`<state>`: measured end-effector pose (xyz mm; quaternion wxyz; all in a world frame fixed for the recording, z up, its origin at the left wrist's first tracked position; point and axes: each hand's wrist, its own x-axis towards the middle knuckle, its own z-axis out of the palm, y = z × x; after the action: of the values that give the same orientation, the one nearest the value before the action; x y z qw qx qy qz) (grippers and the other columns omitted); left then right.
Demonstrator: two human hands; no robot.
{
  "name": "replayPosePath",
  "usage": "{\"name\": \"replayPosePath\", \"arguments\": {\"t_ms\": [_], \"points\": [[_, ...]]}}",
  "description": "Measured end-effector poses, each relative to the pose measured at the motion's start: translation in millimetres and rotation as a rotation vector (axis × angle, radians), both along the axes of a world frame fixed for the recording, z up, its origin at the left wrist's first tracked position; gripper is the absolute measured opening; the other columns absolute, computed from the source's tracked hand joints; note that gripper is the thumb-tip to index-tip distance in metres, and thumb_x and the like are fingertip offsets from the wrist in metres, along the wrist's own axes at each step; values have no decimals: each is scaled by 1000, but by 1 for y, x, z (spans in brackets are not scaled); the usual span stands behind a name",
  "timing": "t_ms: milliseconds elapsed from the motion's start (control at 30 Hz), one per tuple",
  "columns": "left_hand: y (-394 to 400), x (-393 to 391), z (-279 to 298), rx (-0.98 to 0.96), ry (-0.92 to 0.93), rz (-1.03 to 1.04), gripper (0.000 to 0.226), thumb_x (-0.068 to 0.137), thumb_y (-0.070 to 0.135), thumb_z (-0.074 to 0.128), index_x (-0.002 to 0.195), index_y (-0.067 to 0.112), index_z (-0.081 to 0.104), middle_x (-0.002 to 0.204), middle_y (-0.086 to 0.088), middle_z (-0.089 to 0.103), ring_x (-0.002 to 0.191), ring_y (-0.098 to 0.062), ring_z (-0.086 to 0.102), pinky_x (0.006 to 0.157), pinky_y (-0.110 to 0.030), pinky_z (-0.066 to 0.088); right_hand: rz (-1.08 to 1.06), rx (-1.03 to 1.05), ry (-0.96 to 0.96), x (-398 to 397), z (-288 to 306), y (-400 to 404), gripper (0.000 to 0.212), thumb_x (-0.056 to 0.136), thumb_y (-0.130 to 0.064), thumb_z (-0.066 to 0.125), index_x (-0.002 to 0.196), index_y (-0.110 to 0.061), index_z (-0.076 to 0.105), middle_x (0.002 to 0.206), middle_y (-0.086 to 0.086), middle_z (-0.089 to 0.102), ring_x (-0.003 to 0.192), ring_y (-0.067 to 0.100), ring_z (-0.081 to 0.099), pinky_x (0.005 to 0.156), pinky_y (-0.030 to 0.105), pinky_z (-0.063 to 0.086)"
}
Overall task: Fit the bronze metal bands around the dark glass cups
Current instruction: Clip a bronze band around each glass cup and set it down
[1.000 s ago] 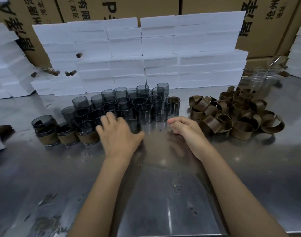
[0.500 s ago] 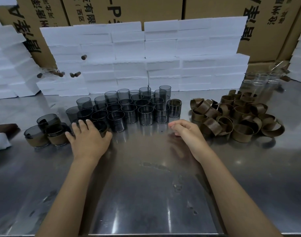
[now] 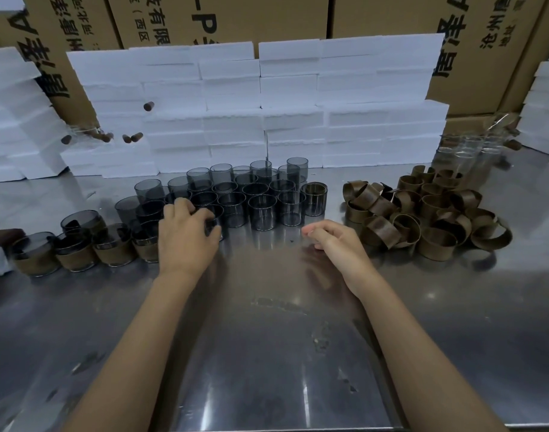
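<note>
Dark glass cups [image 3: 262,210] stand clustered just beyond both hands. Left hand [image 3: 186,238] curls its fingers round one front cup [image 3: 215,224]. Right hand [image 3: 337,244] hangs loosely curled, holding nothing, with the bronze bands [image 3: 429,213] heaped to its right on the steel table [image 3: 282,353].

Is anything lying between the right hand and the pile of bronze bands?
Nothing visible. The right hand hovers empty over bare steel table, and the nearest of the bronze bands lies just to its right with open surface between them.
</note>
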<state>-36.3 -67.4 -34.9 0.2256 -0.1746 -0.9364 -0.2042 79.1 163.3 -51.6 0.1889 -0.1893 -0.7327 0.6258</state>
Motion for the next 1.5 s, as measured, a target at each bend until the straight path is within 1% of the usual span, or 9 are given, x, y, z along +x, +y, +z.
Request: {"name": "replayPosePath", "arguments": {"t_ms": [300, 467, 600, 700, 833, 1000, 1200, 1300, 1500], "points": [[43, 30, 6, 378, -178, -156, 19, 94, 30, 71, 84, 17, 62, 112, 0, 42, 105, -22, 50, 92, -34, 45, -8, -125, 36, -4, 2, 1, 16, 97, -31, 67, 96, -20, 78, 105, 1, 78, 100, 14, 68, 94, 32, 54], [80, 52, 41, 660, -504, -512, 21, 87, 26, 77, 68, 26, 66, 84, 9, 66, 72, -5, 60, 68, -19, 44, 61, -293, 102, 1, 12, -2, 69, 75, -71, 64, 120, -19, 68, 118, 9, 75, 113, 24, 70, 106, 46, 53], [114, 58, 40, 1021, -858, -652, 18, 77, 28, 78, 90, 25, 66, 94, -4, 66, 75, -17, 66, 66, -31, 52, 275, -455, 175, 6, 16, 3, 85, 80, -76, 51, 137, -14, 63, 127, 18, 71, 111, 29, 68, 101, 44, 50], [133, 54, 21, 1199, -904, -614, 21, 91, 20, 73, 109, 17, 61, 106, -12, 65, 77, -14, 69, 67, -31, 55, 184, -380, 143, 3, 14, 4, 85, 79, -81, 47, 125, -14, 70, 109, 15, 77, 96, 29, 74, 88, 40, 57], [140, 55, 1, 1109, -788, -514, 10, 98, 29, 67, 104, 21, 68, 101, -2, 74, 89, -16, 72, 75, -31, 58, -38, -186, 139, -4, 8, 3, 66, 98, -72, 37, 117, -19, 71, 88, 9, 80, 81, 27, 78, 74, 38, 65], [141, 55, -3, 1061, -698, -515, 15, 102, 24, 62, 109, 13, 69, 114, -13, 71, 101, -25, 68, 77, -23, 58, -139, -38, 121, -8, -1, 5, 59, 102, -69, 20, 95, -35, 68, 82, 5, 79, 76, 23, 78, 82, 50, 63], [140, 56, 1, 1113, -682, -431, 10, 103, 16, 59, 101, 15, 69, 110, -15, 72, 106, -33, 68, 98, -52, 55, -236, 29, 81, -11, 0, 8, 63, 109, -52, 21, 119, -13, 71, 95, 13, 78, 84, 32, 77, 86, 54, 60], [138, 57, 5, 1107, -742, -408, 24, 95, 39, 69, 101, 15, 73, 106, -7, 76, 105, -26, 72, 97, -49, 57, -239, 69, 117, -7, 2, 7, 49, 110, -46, 31, 114, -16, 70, 101, 10, 76, 96, 30, 73, 91, 56, 57], [135, 60, 9, 939, -873, -493, 64, 76, 81, 66, 112, 29, 74, 106, 16, 75, 101, 1, 69, 84, -25, 53, -133, -11, 158, -2, 9, 0, 33, 91, -61, 64, 105, -31, 64, 89, -6, 71, 86, 10, 70, 85, 40, 61]]}}
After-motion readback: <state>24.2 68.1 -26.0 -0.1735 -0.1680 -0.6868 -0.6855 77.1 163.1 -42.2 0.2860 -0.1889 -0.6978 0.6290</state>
